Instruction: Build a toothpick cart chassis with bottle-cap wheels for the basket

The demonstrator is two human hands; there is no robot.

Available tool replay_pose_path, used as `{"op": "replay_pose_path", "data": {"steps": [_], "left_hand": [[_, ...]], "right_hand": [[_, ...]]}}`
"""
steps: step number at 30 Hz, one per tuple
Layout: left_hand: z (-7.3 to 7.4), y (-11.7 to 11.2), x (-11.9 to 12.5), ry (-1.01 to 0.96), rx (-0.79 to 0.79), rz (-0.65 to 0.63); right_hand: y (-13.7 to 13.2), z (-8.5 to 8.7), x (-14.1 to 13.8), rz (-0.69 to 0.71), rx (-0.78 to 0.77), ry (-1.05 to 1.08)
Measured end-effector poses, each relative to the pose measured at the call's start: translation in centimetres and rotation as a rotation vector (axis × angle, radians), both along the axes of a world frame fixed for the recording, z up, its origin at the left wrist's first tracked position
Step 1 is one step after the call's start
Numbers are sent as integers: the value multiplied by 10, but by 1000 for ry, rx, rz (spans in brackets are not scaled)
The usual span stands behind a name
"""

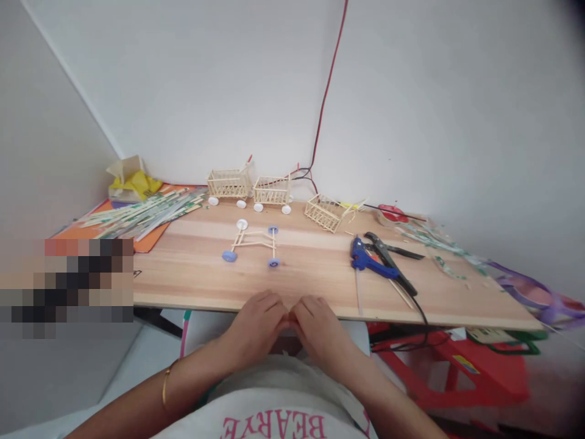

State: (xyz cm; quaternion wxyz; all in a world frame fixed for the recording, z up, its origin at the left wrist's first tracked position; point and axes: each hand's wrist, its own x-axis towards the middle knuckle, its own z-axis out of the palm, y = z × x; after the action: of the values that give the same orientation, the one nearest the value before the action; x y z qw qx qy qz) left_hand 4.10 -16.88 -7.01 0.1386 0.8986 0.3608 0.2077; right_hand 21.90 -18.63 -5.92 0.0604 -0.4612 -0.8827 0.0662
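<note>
My left hand [257,323] and my right hand [320,326] rest together at the near edge of the wooden board [205,274], fingertips touching, fingers curled down. What they hold, if anything, is hidden. Ahead of them lies a stick frame with bottle-cap wheels [253,242]. Further back stand two small stick carts [228,183] [272,192] on white wheels, and a third stick basket [326,212] lies tilted.
A blue glue gun [365,259] and black pliers [388,259] lie to the right, with a cord running off the board's edge. Loose sticks [141,213] cover orange paper at the left. A red stool [457,366] stands below right. A red wire [326,91] climbs the wall.
</note>
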Motion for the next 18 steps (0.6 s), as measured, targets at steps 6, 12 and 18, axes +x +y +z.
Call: {"op": "replay_pose_path", "data": {"steps": [6, 12, 18], "left_hand": [[-18, -24, 1, -49, -307, -161], [-70, -5, 10, -100, -474, 7], [-68, 2, 11, -310, -684, -64]], "right_hand": [[-30, -36, 14, -92, -225, 183], [-2, -64, 18, -166, -356, 298], [4, -62, 14, -213, -389, 123]]}}
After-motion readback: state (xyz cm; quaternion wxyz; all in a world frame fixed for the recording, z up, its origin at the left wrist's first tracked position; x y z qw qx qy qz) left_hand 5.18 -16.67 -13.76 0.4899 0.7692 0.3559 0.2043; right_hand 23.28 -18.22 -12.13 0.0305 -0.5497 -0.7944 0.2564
